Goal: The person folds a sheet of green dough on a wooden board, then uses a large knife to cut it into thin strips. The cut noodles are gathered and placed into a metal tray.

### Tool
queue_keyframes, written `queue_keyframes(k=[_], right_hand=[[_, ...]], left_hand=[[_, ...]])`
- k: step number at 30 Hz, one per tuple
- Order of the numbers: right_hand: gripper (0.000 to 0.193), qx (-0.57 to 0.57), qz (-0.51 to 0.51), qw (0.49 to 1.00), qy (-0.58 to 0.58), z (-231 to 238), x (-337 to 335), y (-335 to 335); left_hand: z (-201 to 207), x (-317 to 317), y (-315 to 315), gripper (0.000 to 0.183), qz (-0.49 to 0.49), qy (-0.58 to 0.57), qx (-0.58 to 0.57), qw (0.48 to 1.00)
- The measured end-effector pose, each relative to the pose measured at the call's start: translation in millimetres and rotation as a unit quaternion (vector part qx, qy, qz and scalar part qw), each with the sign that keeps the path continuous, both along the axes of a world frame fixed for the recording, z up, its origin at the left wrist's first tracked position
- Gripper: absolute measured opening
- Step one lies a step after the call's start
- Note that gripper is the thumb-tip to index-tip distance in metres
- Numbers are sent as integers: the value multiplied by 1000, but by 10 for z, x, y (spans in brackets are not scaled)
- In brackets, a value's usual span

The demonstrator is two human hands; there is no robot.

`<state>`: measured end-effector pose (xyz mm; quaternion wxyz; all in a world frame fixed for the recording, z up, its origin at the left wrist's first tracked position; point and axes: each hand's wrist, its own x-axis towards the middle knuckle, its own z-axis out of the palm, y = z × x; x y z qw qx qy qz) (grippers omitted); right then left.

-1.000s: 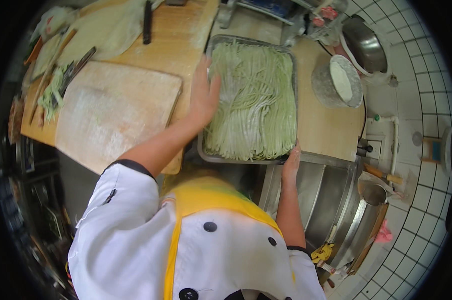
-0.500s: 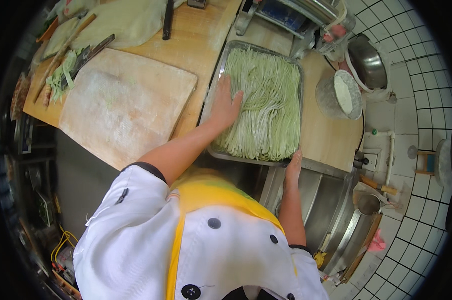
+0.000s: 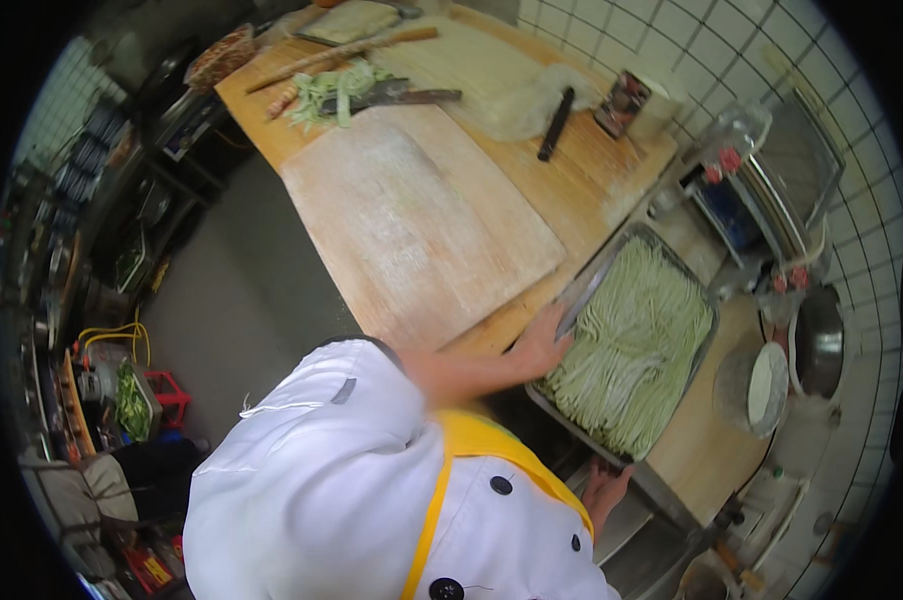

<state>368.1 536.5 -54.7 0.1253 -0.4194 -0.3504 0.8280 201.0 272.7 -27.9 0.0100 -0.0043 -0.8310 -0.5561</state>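
A metal tray [image 3: 714,335] full of pale green noodles [image 3: 637,345] sits at the right end of the worktop, its near edge jutting past the counter. My left hand [image 3: 542,347] grips the tray's left rim, thumb side toward the noodles; motion smears it slightly. Under the tray's near corner my right hand [image 3: 607,490] holds on, its fingertips partly hidden. Left of the tray lies a flour-dusted wooden board [image 3: 422,225] with no dough on it.
Beyond the board are a knife [image 3: 402,97], green scraps [image 3: 337,88], a rolling pin [image 3: 347,52], a dough sheet [image 3: 492,85] and a black-handled tool [image 3: 557,125]. A noodle machine [image 3: 762,200] stands behind the tray; a flour tub [image 3: 752,390] and metal bowl [image 3: 819,340] are at right.
My view has swung to the left, so board and tray appear turned and further right. Both hands stay on the tray; the left one sits nearer its near-left corner.
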Motion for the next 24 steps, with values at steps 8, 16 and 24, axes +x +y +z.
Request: queue_keyframes(k=[8,16,24], right_hand=[[25,301,45,951,-56,116,-175,216],[19,269,59,958,-75,-293,-167,112],[36,598,45,800,-21,176,-787,115]], left_hand=[[-4,271,-205,25,-33,-90,-6,995],[-12,-70,-353,28,-30,-105,-26,994],[237,-249,-290,54,-127,82,-130,980]])
